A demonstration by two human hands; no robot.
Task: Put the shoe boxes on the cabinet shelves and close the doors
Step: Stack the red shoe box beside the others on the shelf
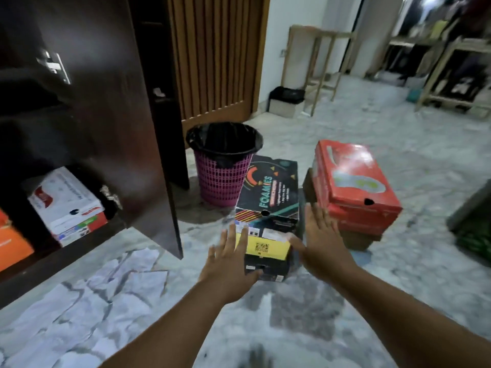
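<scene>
Two stacks of shoe boxes stand on the marble floor. The nearer stack has a black "Foamies" box on top, a yellow-ended box under it and a black box at the bottom. A red box tops the right stack, over a brown box. My left hand and my right hand are spread open on either side of the nearer stack, holding nothing. The dark cabinet's door stands open at left. On its bottom shelf sit a white box and an orange box.
A pink bin with a black liner stands just behind the nearer stack, beside the cabinet. A dark green object lies at the right edge. Wooden racks and a small bin are farther back. A slatted wooden door is behind the cabinet.
</scene>
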